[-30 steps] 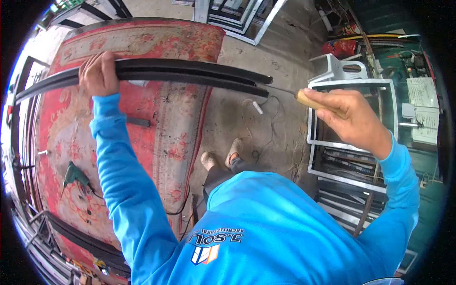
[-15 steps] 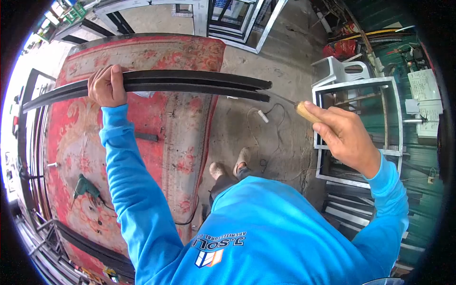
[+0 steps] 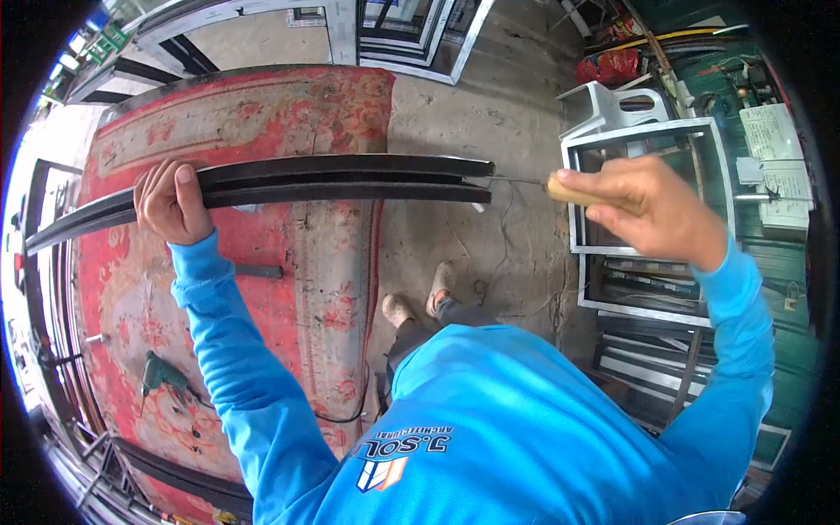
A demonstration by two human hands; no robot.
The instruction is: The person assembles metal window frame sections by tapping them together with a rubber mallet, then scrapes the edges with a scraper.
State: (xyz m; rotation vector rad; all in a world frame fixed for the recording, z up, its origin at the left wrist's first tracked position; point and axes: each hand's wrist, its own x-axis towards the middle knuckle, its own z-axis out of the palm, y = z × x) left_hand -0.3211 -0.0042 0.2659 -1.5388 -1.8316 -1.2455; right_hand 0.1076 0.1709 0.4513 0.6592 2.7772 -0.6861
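A long black profile bar (image 3: 350, 178) with a groove along it stretches over the carpeted table, its right end sticking out past the table edge. Closed around its left part is my left hand (image 3: 171, 201). My right hand (image 3: 643, 203) grips the wooden handle of a screwdriver-like tool (image 3: 569, 190), off to the right of the bar. The tool's thin metal shaft points left, and its tip overlaps the bar's open end in this view.
Red worn carpet (image 3: 337, 289) covers the table, where a green drill (image 3: 164, 376) and a short dark piece (image 3: 260, 271) lie. White-edged frames (image 3: 643, 254) and a white plastic chair (image 3: 612, 109) stand right. More window frames (image 3: 420, 44) lean at the back.
The bar's right end has come slightly lower and left with my left hand. My right hand has moved right, and the tool now lies nearly level with the bar's end.
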